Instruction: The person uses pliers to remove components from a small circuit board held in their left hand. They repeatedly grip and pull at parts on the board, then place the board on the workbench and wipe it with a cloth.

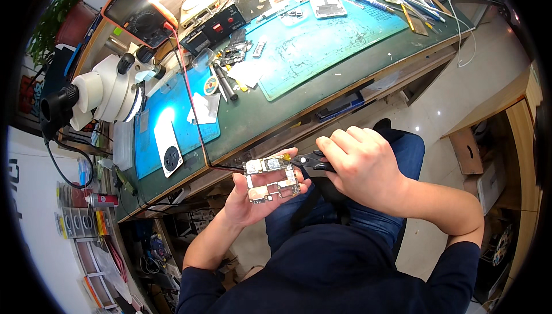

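Note:
My left hand [237,206] holds a phone circuit board [260,192] over my lap. Its palm is under the board and the fingers show past the far and right edges. The board has a cut-out in its middle and small metal shields. In my right hand [361,156], closed round its handles, is a pair of black pliers or cutters [313,161]. Their tip meets the board's upper right corner, beside a small yellow piece [286,157]. Whether the jaws grip that piece cannot be made out.
The workbench [236,124] lies ahead, with a blue-green mat [322,61] and several tools on it. A white microscope [112,92] and an orange multimeter [141,15] stand at the left. Below the multimeter, its red lead [188,92] hangs over the bench edge. A wooden cabinet [517,118] is at the right.

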### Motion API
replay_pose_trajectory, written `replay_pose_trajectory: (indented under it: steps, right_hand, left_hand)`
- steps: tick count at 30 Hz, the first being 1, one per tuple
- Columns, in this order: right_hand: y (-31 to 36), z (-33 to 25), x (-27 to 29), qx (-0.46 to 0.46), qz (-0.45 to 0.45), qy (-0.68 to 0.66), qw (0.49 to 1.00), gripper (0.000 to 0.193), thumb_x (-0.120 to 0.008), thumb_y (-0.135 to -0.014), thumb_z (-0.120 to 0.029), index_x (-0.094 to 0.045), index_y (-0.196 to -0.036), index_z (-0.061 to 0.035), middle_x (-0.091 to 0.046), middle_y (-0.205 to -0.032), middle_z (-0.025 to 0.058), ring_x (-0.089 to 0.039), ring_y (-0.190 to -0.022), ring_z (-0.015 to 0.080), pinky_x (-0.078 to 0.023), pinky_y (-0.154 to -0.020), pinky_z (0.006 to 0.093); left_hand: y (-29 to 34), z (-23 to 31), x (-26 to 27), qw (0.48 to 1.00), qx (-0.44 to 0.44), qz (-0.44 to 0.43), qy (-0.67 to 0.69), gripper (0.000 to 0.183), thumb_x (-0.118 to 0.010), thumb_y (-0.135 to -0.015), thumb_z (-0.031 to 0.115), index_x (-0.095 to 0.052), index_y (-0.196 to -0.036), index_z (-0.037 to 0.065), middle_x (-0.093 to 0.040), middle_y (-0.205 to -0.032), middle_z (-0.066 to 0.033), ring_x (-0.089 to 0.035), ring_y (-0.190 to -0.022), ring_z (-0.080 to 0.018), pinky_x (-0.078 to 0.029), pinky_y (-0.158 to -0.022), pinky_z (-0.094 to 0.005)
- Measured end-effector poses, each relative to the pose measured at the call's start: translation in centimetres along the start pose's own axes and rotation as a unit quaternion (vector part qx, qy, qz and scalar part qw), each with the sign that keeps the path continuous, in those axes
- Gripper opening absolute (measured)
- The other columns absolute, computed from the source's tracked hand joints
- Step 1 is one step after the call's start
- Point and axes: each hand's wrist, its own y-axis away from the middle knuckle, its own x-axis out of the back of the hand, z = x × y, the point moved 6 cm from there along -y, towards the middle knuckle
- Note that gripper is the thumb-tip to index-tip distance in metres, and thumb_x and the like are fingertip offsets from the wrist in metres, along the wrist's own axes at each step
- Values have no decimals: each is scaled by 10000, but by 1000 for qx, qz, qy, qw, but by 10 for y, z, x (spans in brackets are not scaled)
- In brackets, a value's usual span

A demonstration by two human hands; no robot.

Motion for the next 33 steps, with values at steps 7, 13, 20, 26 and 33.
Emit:
replay_pose_trajectory:
  steps: [7,13,20,26,33]
  right_hand:
    - [-5,19,-7,-8,-114,-177,978,166,-747,-763,-189,-679,-822,-49,-671,-760,118,-700,-769,300,-559,-724,402]
    - [-16,29,-14,-39,-281,-314,906,236,-721,-824,-196,-760,-948,1,-694,-747,176,-686,-718,326,-554,-712,386]
    - [-14,34,-26,-85,-417,-413,806,252,-710,-903,-193,-768,-1053,1,-734,-757,99,-675,-647,156,-546,-645,279]
    - [-14,33,-28,-141,-477,-448,743,241,-702,-890,-195,-772,-1022,-6,-757,-816,69,-695,-698,148,-565,-679,296]
    - [-3,16,-7,-16,-109,-166,980,219,-767,-759,-169,-669,-908,-42,-674,-864,93,-694,-870,291,-556,-780,402]
  left_hand:
    - [5,-1,3,998,40,-56,-2,1268,-613,-794,840,-187,-1599,-41,-586,-1302,-208,-596,-1240,-337,-303,-1228,-500]
    - [4,-5,1,993,38,-100,46,1266,-547,-812,871,-197,-1591,-63,-593,-1261,-214,-645,-1099,-308,-266,-1238,-527]
    - [2,-7,0,988,49,-118,88,1269,-532,-814,878,-189,-1595,-62,-587,-1258,-213,-643,-1102,-312,-239,-1246,-535]
    - [3,-8,-1,984,53,-125,111,1266,-543,-813,872,-184,-1599,-53,-583,-1271,-221,-635,-1126,-323,-236,-1245,-541]
    - [2,0,-1,999,42,-3,9,1267,-680,-773,803,-194,-1591,-33,-581,-1259,-228,-647,-1182,-350,-229,-1255,-536]
